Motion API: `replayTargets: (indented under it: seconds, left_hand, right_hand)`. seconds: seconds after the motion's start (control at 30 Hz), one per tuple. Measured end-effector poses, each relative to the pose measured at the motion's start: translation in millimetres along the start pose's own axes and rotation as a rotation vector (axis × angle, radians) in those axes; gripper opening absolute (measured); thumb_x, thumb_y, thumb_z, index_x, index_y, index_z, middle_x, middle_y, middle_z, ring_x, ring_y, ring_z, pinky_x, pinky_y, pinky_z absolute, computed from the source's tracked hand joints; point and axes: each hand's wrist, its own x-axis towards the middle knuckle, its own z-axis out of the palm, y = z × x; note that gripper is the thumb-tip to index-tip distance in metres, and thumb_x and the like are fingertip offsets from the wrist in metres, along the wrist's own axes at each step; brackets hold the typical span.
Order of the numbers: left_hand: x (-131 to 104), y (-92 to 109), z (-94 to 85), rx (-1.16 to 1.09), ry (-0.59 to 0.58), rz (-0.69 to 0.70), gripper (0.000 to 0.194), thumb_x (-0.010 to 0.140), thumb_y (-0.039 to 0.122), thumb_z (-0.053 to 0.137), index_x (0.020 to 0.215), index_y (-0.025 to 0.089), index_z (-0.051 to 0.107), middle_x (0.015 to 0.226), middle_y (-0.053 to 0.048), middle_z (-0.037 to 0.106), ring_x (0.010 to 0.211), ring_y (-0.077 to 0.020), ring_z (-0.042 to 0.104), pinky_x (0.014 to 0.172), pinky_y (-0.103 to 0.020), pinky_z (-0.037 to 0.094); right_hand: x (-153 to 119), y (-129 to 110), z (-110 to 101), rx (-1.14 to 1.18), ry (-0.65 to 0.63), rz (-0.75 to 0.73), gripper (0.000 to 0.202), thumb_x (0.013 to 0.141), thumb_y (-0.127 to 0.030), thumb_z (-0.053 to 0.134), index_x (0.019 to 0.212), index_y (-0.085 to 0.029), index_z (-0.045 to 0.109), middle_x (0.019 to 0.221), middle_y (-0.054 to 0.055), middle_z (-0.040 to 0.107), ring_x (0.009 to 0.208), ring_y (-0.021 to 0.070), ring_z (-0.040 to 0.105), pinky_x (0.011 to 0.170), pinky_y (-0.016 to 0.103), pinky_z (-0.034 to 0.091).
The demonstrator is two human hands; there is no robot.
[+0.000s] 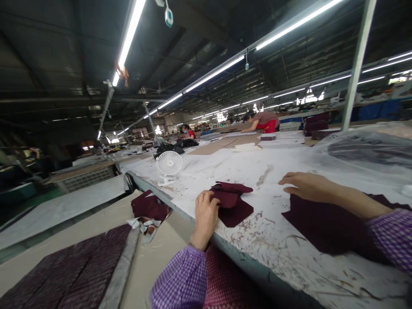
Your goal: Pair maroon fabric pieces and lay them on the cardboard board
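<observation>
Folded maroon fabric pieces [232, 204] lie near the front edge of the white table, with my left hand [207, 214] closed on their left side. Its fingertips curl over the cloth, and part of the grip is hidden. To the right, my right hand [304, 185] hovers with fingers stretched out and thumb apart, holding nothing. Below that hand and forearm a larger dark maroon fabric piece [328, 229] is spread on the table, partly covered by the arm. Purple checked sleeves cover both my forearms.
A small white fan [169, 163] stands at the table's left edge. Maroon fabric scraps [149, 205] and stacked maroon cloth [74, 266] lie on the lower surface at left. Clear plastic sheeting [370, 146] covers a pile at right. Two people [265, 120] [189, 132] work farther back.
</observation>
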Motion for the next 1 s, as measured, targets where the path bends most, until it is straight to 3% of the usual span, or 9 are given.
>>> replayTargets:
  seconds: [0.17,0.23,0.3,0.47,0.53,0.67,0.77,0.93,1.0]
  left_hand:
    - [43.2,-2.7,0.1,-0.093,-0.014,-0.056,0.010,0.082,0.014,0.059,0.084,0.020,0.066,0.093,-0.004,0.063,0.096,-0.0221,0.051,0.086,-0.038,0.044]
    - [56.2,0.4,-2.3,-0.128,-0.037,-0.046,0.010,0.081,0.013,0.060,0.082,0.021,0.066,0.091,-0.003,0.063,0.094,-0.0215,0.052,0.086,-0.037,0.044]
    - [62.0,3.7,-4.3,-0.163,-0.010,-0.054,0.010,0.080,0.013,0.060,0.083,0.021,0.065,0.092,-0.003,0.063,0.094,-0.0208,0.052,0.086,-0.036,0.044]
    - [37.4,2.6,-4.5,-0.167,0.243,-0.178,0.010,0.082,0.015,0.056,0.091,0.019,0.058,0.092,-0.005,0.057,0.093,-0.0214,0.052,0.086,-0.037,0.044]
    - [19.3,-0.8,-1.6,-0.140,0.208,-0.182,0.013,0.082,0.016,0.056,0.095,0.019,0.057,0.094,-0.006,0.056,0.094,-0.0224,0.051,0.086,-0.039,0.044]
    - [-1.4,-3.0,8.1,-0.071,0.051,-0.107,0.047,0.075,0.014,0.062,0.120,0.020,0.049,0.119,-0.010,0.047,0.110,-0.0265,0.044,0.092,-0.043,0.042]
    - [2.8,1.9,14.4,0.001,-0.003,-0.016,0.049,0.072,0.012,0.064,0.119,0.019,0.051,0.125,-0.013,0.042,0.115,-0.0286,0.041,0.096,-0.046,0.040]
    - [25.9,9.1,16.9,0.141,0.105,0.016,0.025,0.069,0.007,0.064,0.090,0.020,0.066,0.139,-0.011,0.032,0.129,-0.0358,0.028,0.102,-0.053,0.029]
    - [36.0,6.9,16.2,0.136,0.106,0.015,0.017,0.071,0.010,0.064,0.083,0.021,0.068,0.136,-0.008,0.040,0.129,-0.0353,0.028,0.103,-0.053,0.026]
  right_hand:
    - [45.8,-83.0,-7.1,0.142,0.078,-0.295,0.044,0.084,-0.037,0.056,0.124,-0.020,0.055,0.122,0.011,0.057,0.108,0.0262,0.055,0.089,0.038,0.042]
    - [65.7,-107.7,-6.4,0.149,0.116,-0.318,0.053,0.080,-0.040,0.062,0.128,-0.021,0.051,0.124,0.011,0.056,0.108,0.0262,0.054,0.088,0.036,0.041]
    - [83.5,-122.1,-1.1,0.162,0.102,-0.267,0.042,0.080,-0.038,0.061,0.119,-0.023,0.058,0.114,0.008,0.063,0.102,0.0245,0.057,0.083,0.033,0.042]
    - [113.2,-122.3,18.9,0.225,0.100,-0.090,0.020,0.085,-0.028,0.050,0.092,-0.023,0.068,0.090,0.003,0.070,0.086,0.0199,0.061,0.068,0.027,0.040]
    - [118.1,-116.8,23.5,0.253,0.116,-0.060,0.021,0.084,-0.029,0.051,0.093,-0.022,0.068,0.091,0.003,0.070,0.083,0.0191,0.061,0.067,0.026,0.040]
    - [119.7,-113.4,24.9,0.303,0.149,-0.046,0.022,0.084,-0.029,0.051,0.095,-0.021,0.068,0.092,0.004,0.070,0.082,0.0187,0.061,0.068,0.026,0.040]
    - [119.3,-117.5,24.1,0.338,0.163,-0.063,0.021,0.084,-0.028,0.052,0.094,-0.021,0.069,0.091,0.003,0.070,0.082,0.0184,0.062,0.069,0.026,0.040]
    - [123.1,-122.2,25.7,0.393,0.178,-0.143,0.020,0.084,-0.027,0.052,0.093,-0.021,0.069,0.091,0.002,0.070,0.086,0.0174,0.062,0.075,0.025,0.041]
    - [123.2,-122.7,25.2,0.413,0.183,-0.178,0.020,0.084,-0.026,0.053,0.096,-0.021,0.068,0.095,0.002,0.069,0.087,0.0161,0.062,0.077,0.024,0.041]
